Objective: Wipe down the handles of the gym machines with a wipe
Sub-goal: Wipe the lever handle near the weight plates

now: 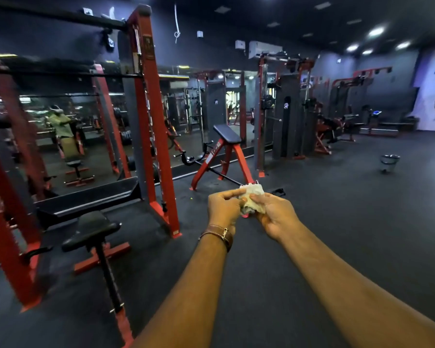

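Dark rubber flooring (337, 222) stretches past red-framed gym machines (148, 109) and a mirrored wall (60, 121). Out in front at arm's length, the left hand (222, 205) and right hand (274, 214) both pinch a crumpled pale wipe (253, 200) between them, fingers curled round it, well apart from any machine handle.

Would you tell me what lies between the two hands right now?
In the head view, the crumpled wipe sits between the left hand and right hand, both gripping it.
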Demonstrator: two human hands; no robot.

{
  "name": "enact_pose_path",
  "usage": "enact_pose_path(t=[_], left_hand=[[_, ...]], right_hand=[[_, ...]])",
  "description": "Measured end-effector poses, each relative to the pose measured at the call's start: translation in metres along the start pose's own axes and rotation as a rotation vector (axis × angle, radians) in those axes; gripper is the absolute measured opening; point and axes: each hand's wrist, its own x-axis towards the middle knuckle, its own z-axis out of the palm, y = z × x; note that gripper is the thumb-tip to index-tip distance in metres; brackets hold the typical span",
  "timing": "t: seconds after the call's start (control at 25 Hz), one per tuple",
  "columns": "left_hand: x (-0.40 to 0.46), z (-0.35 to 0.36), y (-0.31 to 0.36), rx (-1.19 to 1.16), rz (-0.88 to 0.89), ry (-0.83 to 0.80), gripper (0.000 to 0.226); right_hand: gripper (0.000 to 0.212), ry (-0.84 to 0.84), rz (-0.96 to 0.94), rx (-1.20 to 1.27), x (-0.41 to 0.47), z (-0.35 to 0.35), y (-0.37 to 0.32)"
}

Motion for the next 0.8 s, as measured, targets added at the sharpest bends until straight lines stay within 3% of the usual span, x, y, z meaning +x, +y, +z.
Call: enact_pose_path(t=[0.56,0.8], left_hand=[[0.462,0.059,-0.052,-0.027,0.02,-0.056,0.029],[0.661,0.102,-0.093,0.015,0.061,-0.045,0.044]], right_hand=[[0.035,0.043,-0.014,0.011,0.461,0.086,0.0],[0.034,-0.032,-0.125,-0.104,0.663,0.1,-0.019]])
